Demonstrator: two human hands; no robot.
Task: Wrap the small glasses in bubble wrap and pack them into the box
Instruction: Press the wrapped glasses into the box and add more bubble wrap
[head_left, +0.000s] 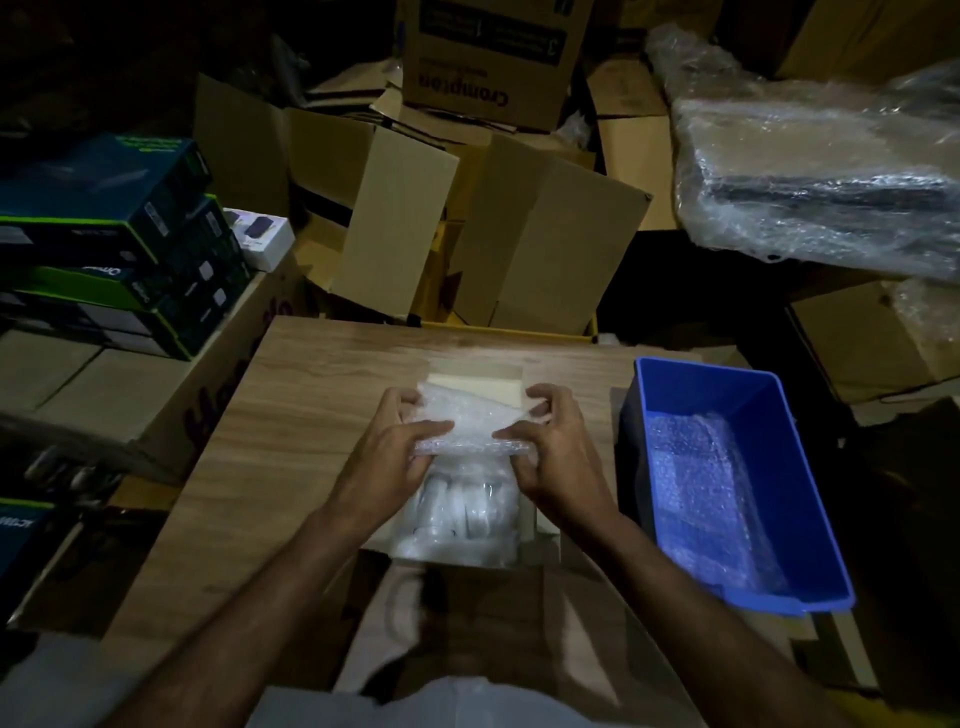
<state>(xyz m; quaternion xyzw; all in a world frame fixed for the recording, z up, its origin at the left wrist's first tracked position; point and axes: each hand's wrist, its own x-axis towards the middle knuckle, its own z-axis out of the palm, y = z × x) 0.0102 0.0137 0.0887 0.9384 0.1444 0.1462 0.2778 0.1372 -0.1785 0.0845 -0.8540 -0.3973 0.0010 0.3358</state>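
on the wooden table stands a small open cardboard box, and both hands work just above it. the left hand and the right hand hold one bubble-wrapped bundle between them, each at one end – the fingers of both hands are curled around the wrap and the thumbs press on its top side. the bundle lies across the far half of the box, at the level of the opening; what is inside the wrap i cannot tell, it is too cloudy.

in the near half of the box lie more wrapped glasses, white and rounded, close side by side under the hands. the far flap of the box stands open behind the bundle.

to the right of the box, close to it, is a blue plastic bin with a sheet of bubble wrap lying on its bottom. behind the table there are many empty cardboard cartons, some open, and on the left a stack of dark printed boxes. at the far right lies a big flat package in bubble wrap. the room is dim – only the middle of the table is lit.
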